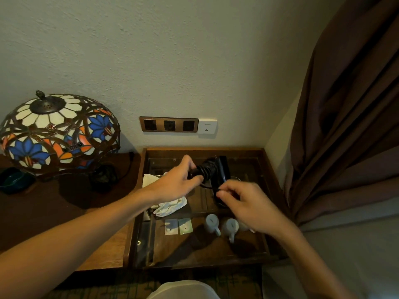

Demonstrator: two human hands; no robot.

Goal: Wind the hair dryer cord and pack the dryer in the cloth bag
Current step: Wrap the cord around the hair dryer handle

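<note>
A black hair dryer (221, 169) is held above the glass-topped tray table. My left hand (179, 180) grips its handle, which has the black cord (206, 169) wrapped around it in several turns. My right hand (244, 199) pinches the loose end of the cord just below and right of the dryer. A crumpled white cloth bag (171, 207) lies on the glass under my left wrist, partly hidden by my forearm.
A stained-glass lamp (58, 130) stands at the left on the wooden desk (43, 212). Wall sockets (168, 124) sit above the tray table (203, 151). Two white cups (220, 225) and two sachets (178, 226) lie under the glass. A brown curtain (345, 115) hangs at right.
</note>
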